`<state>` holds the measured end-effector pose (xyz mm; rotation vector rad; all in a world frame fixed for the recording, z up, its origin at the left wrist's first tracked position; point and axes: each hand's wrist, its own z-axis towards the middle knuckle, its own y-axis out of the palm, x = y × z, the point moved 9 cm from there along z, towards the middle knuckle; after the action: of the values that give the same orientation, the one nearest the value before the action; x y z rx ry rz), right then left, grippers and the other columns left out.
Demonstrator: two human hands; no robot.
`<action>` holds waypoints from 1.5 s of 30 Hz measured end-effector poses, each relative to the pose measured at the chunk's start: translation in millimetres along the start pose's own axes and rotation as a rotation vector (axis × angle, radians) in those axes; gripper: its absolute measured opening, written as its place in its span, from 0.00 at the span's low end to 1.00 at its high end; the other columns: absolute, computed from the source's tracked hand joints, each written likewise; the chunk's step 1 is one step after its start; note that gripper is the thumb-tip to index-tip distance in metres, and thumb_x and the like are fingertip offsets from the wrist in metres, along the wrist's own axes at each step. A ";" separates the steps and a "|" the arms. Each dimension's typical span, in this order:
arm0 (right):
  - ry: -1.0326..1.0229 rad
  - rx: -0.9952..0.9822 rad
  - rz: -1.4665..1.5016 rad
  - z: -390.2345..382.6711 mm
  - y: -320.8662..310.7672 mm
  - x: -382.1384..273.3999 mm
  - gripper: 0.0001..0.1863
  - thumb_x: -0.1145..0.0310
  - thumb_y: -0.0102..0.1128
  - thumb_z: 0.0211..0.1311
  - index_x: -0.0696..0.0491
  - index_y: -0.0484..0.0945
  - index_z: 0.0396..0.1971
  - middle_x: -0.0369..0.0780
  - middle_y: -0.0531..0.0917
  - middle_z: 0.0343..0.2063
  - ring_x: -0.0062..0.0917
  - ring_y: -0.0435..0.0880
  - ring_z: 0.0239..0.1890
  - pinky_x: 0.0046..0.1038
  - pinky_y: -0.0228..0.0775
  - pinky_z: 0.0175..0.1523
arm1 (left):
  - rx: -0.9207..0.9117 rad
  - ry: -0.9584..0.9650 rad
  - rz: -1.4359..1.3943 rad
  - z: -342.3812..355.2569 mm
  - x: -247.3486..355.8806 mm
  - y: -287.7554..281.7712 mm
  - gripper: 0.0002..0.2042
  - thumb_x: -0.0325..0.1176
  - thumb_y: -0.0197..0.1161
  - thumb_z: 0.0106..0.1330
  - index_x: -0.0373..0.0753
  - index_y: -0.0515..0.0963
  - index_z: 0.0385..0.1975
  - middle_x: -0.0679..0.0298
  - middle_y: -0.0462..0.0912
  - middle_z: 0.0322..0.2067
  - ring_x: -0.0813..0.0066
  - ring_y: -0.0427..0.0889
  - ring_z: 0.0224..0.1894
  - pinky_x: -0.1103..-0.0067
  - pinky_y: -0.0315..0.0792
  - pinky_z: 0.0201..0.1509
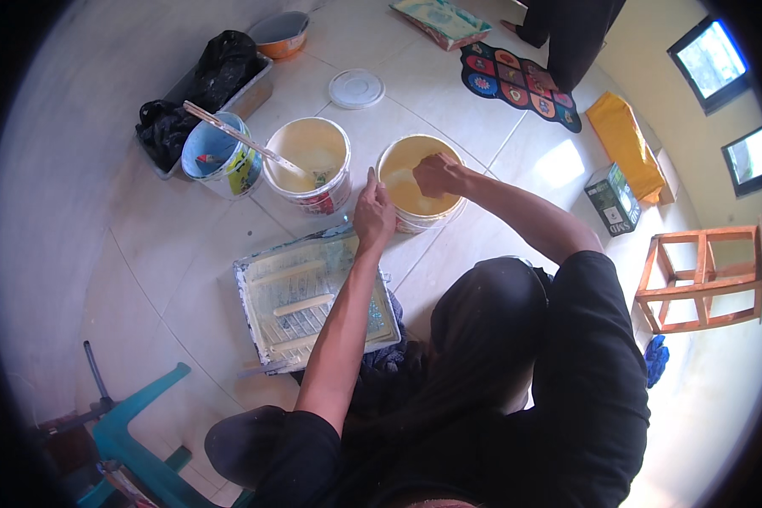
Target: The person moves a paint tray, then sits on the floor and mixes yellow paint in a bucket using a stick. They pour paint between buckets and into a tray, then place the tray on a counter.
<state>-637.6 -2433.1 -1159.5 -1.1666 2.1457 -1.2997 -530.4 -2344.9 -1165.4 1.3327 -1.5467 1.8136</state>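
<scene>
A white bucket (419, 222) with cream-coloured paint inside stands on the floor before me. My left hand (374, 210) grips its left side near the rim. My right hand (438, 175) is closed in a fist over the bucket's opening; what it holds, if anything, is hidden. Just left stands a second paint bucket (334, 190), with cream residue on its inner wall. A long paint-smeared stick (237, 134) leans in it and reaches over a blue-lined bucket (247, 179). Below my left forearm lies a paint tray (262, 334), coated in cream paint.
Behind the buckets lie a white lid (356, 88), a grey bin with black plastic bags (224, 68) and an orange-grey basin (279, 35). Another person's foot (543, 80) rests on a patterned mat (516, 83). At right are a box (614, 201) and wooden stool (701, 289); lower left, green plastic furniture (135, 432).
</scene>
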 end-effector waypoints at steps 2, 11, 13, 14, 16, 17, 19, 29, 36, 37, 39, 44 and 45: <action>0.016 0.020 0.143 -0.8 6.7 0.6 0.08 0.70 0.55 0.44 0.55 0.82 0.20 0.45 0.84 0.25 0.39 0.84 0.31 0.36 0.74 0.38 | 0.003 0.011 0.001 -0.1 2.3 1.8 0.23 0.40 0.42 0.72 0.42 0.62 0.65 0.49 0.78 0.48 0.52 0.79 0.48 0.65 0.72 0.52; -0.048 0.053 0.248 -11.6 -19.7 -4.9 0.08 0.73 0.53 0.48 0.57 0.81 0.20 0.47 0.83 0.24 0.39 0.84 0.33 0.36 0.75 0.40 | -0.045 0.010 -0.053 -3.1 9.2 0.1 0.24 0.40 0.41 0.71 0.36 0.63 0.64 0.47 0.78 0.48 0.50 0.78 0.49 0.62 0.70 0.52; -0.007 0.092 0.179 -15.4 -36.4 -6.9 0.07 0.74 0.54 0.49 0.56 0.82 0.23 0.46 0.83 0.26 0.39 0.83 0.35 0.36 0.75 0.41 | -0.024 0.026 -0.071 -3.9 8.3 -4.3 0.24 0.40 0.41 0.71 0.36 0.63 0.64 0.47 0.78 0.48 0.50 0.78 0.49 0.62 0.70 0.52; -0.004 0.113 0.111 -13.5 -40.3 -4.7 0.07 0.74 0.55 0.49 0.56 0.82 0.25 0.46 0.83 0.28 0.38 0.83 0.37 0.36 0.75 0.43 | -0.011 0.034 -0.080 -3.8 9.0 -4.6 0.24 0.40 0.41 0.71 0.36 0.63 0.64 0.47 0.78 0.48 0.50 0.78 0.49 0.63 0.70 0.52; -0.014 0.160 -0.032 -5.0 -44.3 -4.2 0.08 0.72 0.56 0.52 0.53 0.82 0.31 0.44 0.83 0.33 0.36 0.83 0.41 0.35 0.74 0.47 | 0.001 0.023 -0.068 -2.3 5.1 -7.4 0.24 0.40 0.41 0.71 0.37 0.63 0.64 0.47 0.79 0.47 0.50 0.78 0.49 0.63 0.70 0.52; -0.016 0.181 -0.106 3.5 -33.4 -1.6 0.10 0.70 0.56 0.54 0.51 0.82 0.36 0.43 0.84 0.37 0.34 0.82 0.44 0.34 0.73 0.50 | -0.011 0.006 -0.053 -2.3 3.7 -6.1 0.24 0.40 0.41 0.71 0.38 0.63 0.64 0.48 0.79 0.47 0.50 0.78 0.49 0.63 0.70 0.53; -0.083 0.354 -0.203 13.7 -3.0 9.8 0.13 0.68 0.56 0.57 0.49 0.80 0.43 0.41 0.82 0.42 0.32 0.80 0.49 0.33 0.70 0.54 | -0.047 -0.010 -0.041 -2.8 8.9 3.6 0.24 0.40 0.41 0.71 0.39 0.63 0.65 0.48 0.79 0.48 0.50 0.78 0.49 0.64 0.70 0.53; -0.496 0.336 0.095 -12.6 -1.8 -26.1 0.16 0.68 0.55 0.60 0.49 0.75 0.49 0.39 0.80 0.39 0.33 0.78 0.45 0.34 0.69 0.51 | -0.058 -0.022 0.012 0.3 1.5 5.0 0.23 0.40 0.42 0.72 0.42 0.61 0.66 0.48 0.78 0.48 0.51 0.79 0.49 0.65 0.71 0.53; -0.206 0.354 0.017 -48.4 -32.9 -1.2 0.13 0.71 0.52 0.60 0.52 0.75 0.45 0.45 0.81 0.32 0.39 0.83 0.35 0.38 0.74 0.38 | -0.008 0.008 0.026 -3.2 7.1 1.2 0.23 0.41 0.42 0.71 0.41 0.64 0.64 0.49 0.79 0.45 0.50 0.79 0.47 0.63 0.70 0.52; -0.191 0.378 0.006 -48.8 -34.2 1.6 0.13 0.71 0.52 0.60 0.53 0.74 0.45 0.45 0.80 0.31 0.39 0.83 0.35 0.38 0.74 0.38 | -0.010 0.008 0.031 -4.0 6.1 1.2 0.22 0.41 0.42 0.71 0.41 0.65 0.62 0.49 0.79 0.44 0.50 0.79 0.47 0.62 0.70 0.52; -0.154 0.431 -0.026 -49.0 -40.2 12.5 0.14 0.72 0.51 0.60 0.54 0.73 0.46 0.45 0.79 0.30 0.39 0.82 0.35 0.38 0.74 0.37 | -0.011 0.019 0.035 -2.1 8.3 0.3 0.20 0.41 0.42 0.70 0.42 0.69 0.58 0.50 0.80 0.42 0.49 0.79 0.46 0.61 0.70 0.51; -0.102 0.523 0.043 -57.7 -40.2 16.1 0.14 0.73 0.50 0.57 0.56 0.73 0.44 0.46 0.79 0.30 0.38 0.83 0.35 0.37 0.74 0.36 | -0.045 0.029 0.058 -2.0 14.1 -1.5 0.16 0.41 0.42 0.69 0.44 0.72 0.50 0.51 0.81 0.39 0.48 0.79 0.43 0.60 0.70 0.48; -0.081 0.537 0.073 -60.0 -41.4 16.5 0.14 0.73 0.51 0.56 0.56 0.73 0.43 0.46 0.79 0.30 0.37 0.83 0.35 0.37 0.74 0.36 | -0.048 0.029 0.072 -2.0 14.5 -1.6 0.16 0.41 0.42 0.69 0.44 0.72 0.49 0.51 0.81 0.39 0.48 0.80 0.42 0.60 0.70 0.48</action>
<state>-668.2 -2422.9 -1092.1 -0.8877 1.6127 -1.6247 -536.5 -2346.4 -1152.1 1.2389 -1.6315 1.8184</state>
